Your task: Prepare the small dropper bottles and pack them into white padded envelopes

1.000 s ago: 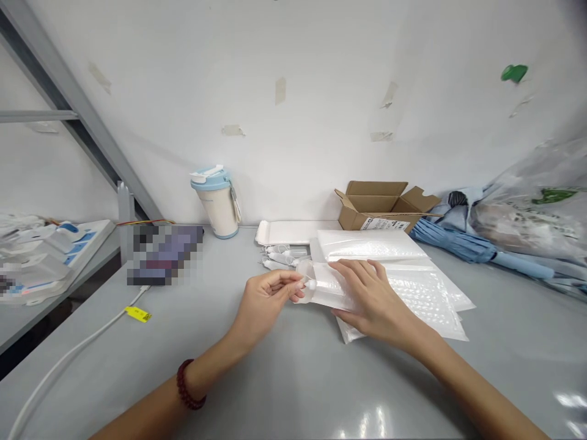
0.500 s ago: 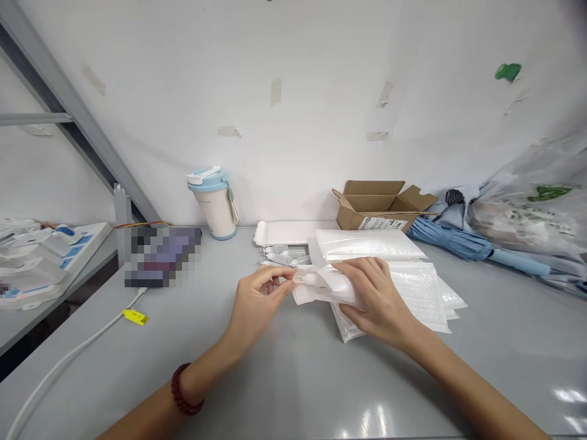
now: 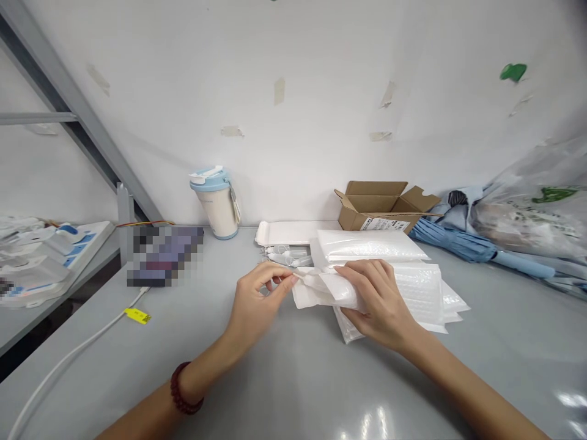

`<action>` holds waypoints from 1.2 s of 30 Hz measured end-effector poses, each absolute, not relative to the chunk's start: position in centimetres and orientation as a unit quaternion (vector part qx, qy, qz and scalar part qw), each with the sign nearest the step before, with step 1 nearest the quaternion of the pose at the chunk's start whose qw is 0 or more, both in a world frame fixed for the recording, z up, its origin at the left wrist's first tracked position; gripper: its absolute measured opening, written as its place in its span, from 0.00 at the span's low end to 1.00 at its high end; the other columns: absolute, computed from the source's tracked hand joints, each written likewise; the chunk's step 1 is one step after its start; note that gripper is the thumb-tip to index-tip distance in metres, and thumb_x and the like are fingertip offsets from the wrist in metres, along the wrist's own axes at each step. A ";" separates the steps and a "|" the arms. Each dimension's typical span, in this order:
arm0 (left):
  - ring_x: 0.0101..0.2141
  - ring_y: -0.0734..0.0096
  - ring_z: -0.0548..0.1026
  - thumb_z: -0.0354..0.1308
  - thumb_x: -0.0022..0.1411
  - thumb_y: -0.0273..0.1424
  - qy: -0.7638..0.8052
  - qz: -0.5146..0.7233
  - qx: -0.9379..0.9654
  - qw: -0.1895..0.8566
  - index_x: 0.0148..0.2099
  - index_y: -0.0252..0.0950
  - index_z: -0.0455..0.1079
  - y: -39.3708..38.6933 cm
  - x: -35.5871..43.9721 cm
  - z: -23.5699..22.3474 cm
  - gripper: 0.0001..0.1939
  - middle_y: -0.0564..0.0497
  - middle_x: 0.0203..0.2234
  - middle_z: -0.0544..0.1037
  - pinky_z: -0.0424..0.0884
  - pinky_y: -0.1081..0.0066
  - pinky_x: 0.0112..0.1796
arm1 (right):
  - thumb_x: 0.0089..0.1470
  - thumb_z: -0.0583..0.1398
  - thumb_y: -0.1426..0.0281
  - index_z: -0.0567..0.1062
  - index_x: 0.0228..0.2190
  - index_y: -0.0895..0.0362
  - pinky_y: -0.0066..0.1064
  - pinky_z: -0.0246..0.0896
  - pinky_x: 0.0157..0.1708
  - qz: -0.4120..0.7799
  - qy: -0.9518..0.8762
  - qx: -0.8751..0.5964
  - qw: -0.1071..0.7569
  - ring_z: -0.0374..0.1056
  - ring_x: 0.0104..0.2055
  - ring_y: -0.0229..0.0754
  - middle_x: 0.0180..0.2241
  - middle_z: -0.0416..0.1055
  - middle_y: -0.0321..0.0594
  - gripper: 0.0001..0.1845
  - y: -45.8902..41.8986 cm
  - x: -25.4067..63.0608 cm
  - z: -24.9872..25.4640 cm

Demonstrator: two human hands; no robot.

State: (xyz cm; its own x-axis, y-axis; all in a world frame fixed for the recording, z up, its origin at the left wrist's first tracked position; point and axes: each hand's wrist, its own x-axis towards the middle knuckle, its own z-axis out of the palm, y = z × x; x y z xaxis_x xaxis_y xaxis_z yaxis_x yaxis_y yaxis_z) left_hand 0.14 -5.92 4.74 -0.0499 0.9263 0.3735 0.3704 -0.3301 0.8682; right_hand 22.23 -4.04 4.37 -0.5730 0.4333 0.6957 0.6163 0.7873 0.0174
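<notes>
My right hand [image 3: 378, 302] is wrapped round a white bubble mailer [image 3: 316, 294], its open mouth and flap pointing left. My left hand [image 3: 261, 296], with a dark red bead bracelet [image 3: 183, 390] on the wrist, has thumb and forefinger pinched together at the edge of the mailer's mouth. What lies between those fingertips is too small to make out. Under and behind my right hand is a loose stack of more white bubble mailers [image 3: 419, 293]. Several small clear pieces with white ends [image 3: 287, 255] lie just beyond my left fingertips.
Along the wall stand a cream tumbler with a blue lid [image 3: 215, 205], a flat white packet [image 3: 298, 232] and an open cardboard box [image 3: 376, 208]. A folded blue umbrella [image 3: 458, 241] and a plastic bag [image 3: 527, 208] lie at right. A phone-like device [image 3: 167, 256] with a white cable [image 3: 68, 360] is at left.
A slim white-tipped piece seen in the mailer's mouth is now mostly hidden by the mailer's wall. My hands have hardly moved; the view has shifted slightly.
</notes>
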 end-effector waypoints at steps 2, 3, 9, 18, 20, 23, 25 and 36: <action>0.30 0.71 0.68 0.57 0.57 0.28 0.484 0.504 0.673 0.242 0.31 0.38 0.75 -6.1 0.3 4.6 0.05 0.51 0.27 0.73 0.64 0.72 0.31 | 0.45 0.56 0.79 0.62 0.49 0.61 0.44 0.53 0.39 -0.128 -0.879 -0.300 0.348 0.62 0.41 0.51 0.40 0.66 0.50 0.27 -4.1 22.1 4.3; 0.31 0.70 0.68 0.57 0.57 0.27 0.471 0.498 0.693 0.226 0.32 0.38 0.75 -6.3 0.4 4.5 0.06 0.51 0.28 0.72 0.64 0.71 0.32 | 0.45 0.56 0.80 0.62 0.49 0.61 0.44 0.53 0.39 -0.127 -0.880 -0.301 0.345 0.62 0.41 0.51 0.40 0.66 0.50 0.27 -4.1 22.1 4.3; 0.36 0.65 0.63 0.53 0.59 0.24 0.430 0.441 0.781 0.109 0.35 0.41 0.77 -7.3 1.2 5.1 0.11 0.49 0.31 0.68 0.63 0.66 0.38 | 0.45 0.56 0.80 0.62 0.48 0.60 0.43 0.54 0.39 -0.124 -0.881 -0.299 0.344 0.62 0.41 0.50 0.39 0.66 0.49 0.26 -4.2 21.9 4.2; 0.42 0.62 0.68 0.58 0.55 0.32 0.532 0.482 0.626 0.304 0.41 0.41 0.69 -6.1 -0.4 6.1 0.10 0.50 0.40 0.73 0.63 0.67 0.41 | 0.45 0.55 0.80 0.60 0.51 0.58 0.42 0.54 0.39 -0.114 -0.876 -0.285 0.371 0.63 0.41 0.50 0.40 0.66 0.48 0.29 -4.2 22.1 4.1; 0.43 0.63 0.70 0.60 0.54 0.34 0.508 0.442 0.606 0.424 0.46 0.40 0.68 -5.8 -0.6 6.1 0.15 0.49 0.43 0.74 0.64 0.68 0.40 | 0.45 0.56 0.80 0.60 0.51 0.59 0.42 0.54 0.39 -0.114 -0.879 -0.272 0.374 0.62 0.41 0.49 0.39 0.66 0.48 0.29 -4.3 22.0 4.1; 0.35 0.65 0.73 0.60 0.54 0.37 0.452 0.366 0.584 0.567 0.41 0.37 0.71 -5.6 -0.5 6.0 0.13 0.49 0.36 0.76 0.66 0.70 0.35 | 0.44 0.57 0.80 0.61 0.50 0.59 0.43 0.54 0.40 -0.110 -0.889 -0.256 0.364 0.62 0.40 0.48 0.40 0.65 0.49 0.28 -4.6 21.8 4.1; 0.31 0.68 0.72 0.60 0.53 0.37 0.433 0.346 0.570 0.606 0.37 0.36 0.72 -5.7 -0.2 5.9 0.11 0.51 0.30 0.76 0.66 0.72 0.33 | 0.45 0.57 0.79 0.62 0.49 0.58 0.44 0.54 0.41 -0.109 -0.894 -0.248 0.357 0.61 0.39 0.47 0.40 0.64 0.48 0.27 -4.8 21.7 4.1; 0.20 0.79 0.60 0.63 0.48 0.38 0.447 0.354 0.570 0.591 0.25 0.35 0.61 -6.2 1.0 5.2 0.15 0.59 0.18 0.62 0.55 0.78 0.22 | 0.49 0.53 0.74 0.60 0.53 0.60 0.51 0.49 0.47 -0.131 -0.913 -0.234 0.307 0.62 0.45 0.51 0.43 0.66 0.51 0.28 -5.6 21.6 4.8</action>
State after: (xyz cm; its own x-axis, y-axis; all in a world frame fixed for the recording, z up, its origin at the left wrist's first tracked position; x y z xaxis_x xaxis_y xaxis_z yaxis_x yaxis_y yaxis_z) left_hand 1.00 -6.23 5.23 0.3485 0.9290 -0.1245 0.0912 0.0986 0.9909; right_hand 21.64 -5.57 4.83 -0.7018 0.3466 0.6224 0.5078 0.8561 0.0959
